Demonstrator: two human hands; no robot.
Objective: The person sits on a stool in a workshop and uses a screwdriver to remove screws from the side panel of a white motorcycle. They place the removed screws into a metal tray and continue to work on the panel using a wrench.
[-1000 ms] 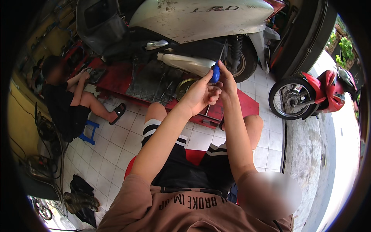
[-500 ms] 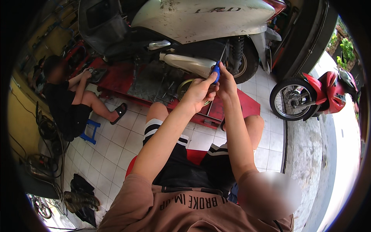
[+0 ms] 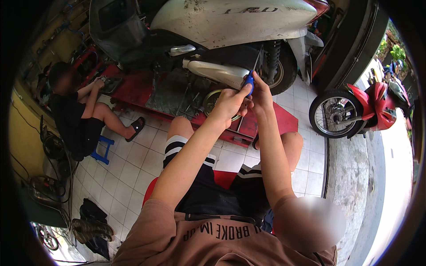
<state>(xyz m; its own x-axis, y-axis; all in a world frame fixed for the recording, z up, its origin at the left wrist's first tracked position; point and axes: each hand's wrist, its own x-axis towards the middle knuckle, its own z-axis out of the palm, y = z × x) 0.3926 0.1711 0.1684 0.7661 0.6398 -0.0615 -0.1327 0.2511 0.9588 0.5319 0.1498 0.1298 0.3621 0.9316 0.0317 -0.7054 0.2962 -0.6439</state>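
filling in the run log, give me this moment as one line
left grip: on blue-handled tool; right grip: on same tool; shaft: toward scooter; co-worker: seated at left

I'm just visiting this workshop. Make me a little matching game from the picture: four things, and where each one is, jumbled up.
Things
1. Blue-handled tool
2. Red motorbike
3. Blue stool
4. Pale scooter

Places
A. At the left, by the seated co-worker
B. Along the top of the picture
C. Between the person's left hand and right hand
D. At the right of the picture

Pairs: 1-C, 2-D, 3-A, 4-B
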